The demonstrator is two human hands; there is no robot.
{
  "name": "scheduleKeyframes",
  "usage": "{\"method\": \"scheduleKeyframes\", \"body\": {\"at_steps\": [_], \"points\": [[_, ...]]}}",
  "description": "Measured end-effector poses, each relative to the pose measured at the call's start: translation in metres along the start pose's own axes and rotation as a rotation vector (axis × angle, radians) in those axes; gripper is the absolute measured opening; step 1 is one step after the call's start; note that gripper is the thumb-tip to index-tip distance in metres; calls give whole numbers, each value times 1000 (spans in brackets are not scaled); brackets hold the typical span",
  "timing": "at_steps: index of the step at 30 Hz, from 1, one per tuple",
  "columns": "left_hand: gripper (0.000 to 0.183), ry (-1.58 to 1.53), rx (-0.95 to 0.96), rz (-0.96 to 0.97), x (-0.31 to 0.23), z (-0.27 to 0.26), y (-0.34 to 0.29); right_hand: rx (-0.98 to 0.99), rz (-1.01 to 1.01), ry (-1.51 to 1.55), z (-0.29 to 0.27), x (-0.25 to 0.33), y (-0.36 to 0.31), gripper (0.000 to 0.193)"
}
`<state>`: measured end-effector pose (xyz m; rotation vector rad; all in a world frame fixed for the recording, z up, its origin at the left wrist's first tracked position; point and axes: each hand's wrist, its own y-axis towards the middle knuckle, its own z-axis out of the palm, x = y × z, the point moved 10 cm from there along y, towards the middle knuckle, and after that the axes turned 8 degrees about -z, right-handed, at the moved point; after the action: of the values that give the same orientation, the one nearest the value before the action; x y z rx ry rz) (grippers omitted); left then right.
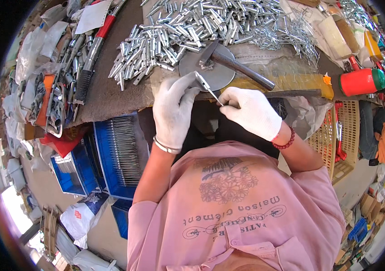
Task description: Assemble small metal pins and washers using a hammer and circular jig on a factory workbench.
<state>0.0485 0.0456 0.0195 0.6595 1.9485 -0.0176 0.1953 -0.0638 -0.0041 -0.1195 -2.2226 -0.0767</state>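
Cluttered with metal parts, the brown work surface [111, 92] filled the upper part of the view, its near edge just ahead of the person in a pink shirt. Both hands wore white gloves. The left hand [173, 109] was closed around a small metal tube [202, 81], pinching it between thumb and fingers so that it stuck up and out over the surface edge. The right hand [250, 110] was clenched on a thin metal pin [215, 96], whose tip met the lower end of the tube; the two hands sat just beside each other. Right behind them lay a round grey metal disc [213, 72], and a hammer [235, 65] rested with its head on the disc and its dark handle running off to the right. Beyond the disc a large heap of silvery tubes [179, 31] spread across the surface, with a tangle of thin pins [287, 36] beside it to the right. A red and green cylindrical container [361, 81] lay at the far right. Below the surface on the left stood a blue crate [111, 158] filled with thin rods.
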Motion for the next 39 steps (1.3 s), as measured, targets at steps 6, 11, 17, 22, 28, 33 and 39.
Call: {"method": "scheduleKeyframes", "body": {"at_steps": [6, 11, 17, 22, 28, 33, 39], "points": [[52, -242, 194, -670, 34, 16, -31, 133, 305, 477, 29, -2, -13, 16], [58, -392, 293, -768, 48, 23, -35, 126, 402, 659, 50, 0, -18, 15], [62, -568, 177, -806, 51, -6, -51, 82, 137, 383, 69, 23, -4, 22], [61, -671, 0, -801, 71, -55, -66, 109, 88, 350, 58, 36, 5, 47], [55, -352, -567, -905, 215, -178, -186, -156, -1, 437, 2, 8, 21, 50], [50, -326, -944, -1199, 362, -234, -344, -218, 69, 480, -1, -5, 27, 46], [47, 588, -663, -1131, 459, -325, -434, -180, 51, 526, 4, -3, 37, 43]]}}
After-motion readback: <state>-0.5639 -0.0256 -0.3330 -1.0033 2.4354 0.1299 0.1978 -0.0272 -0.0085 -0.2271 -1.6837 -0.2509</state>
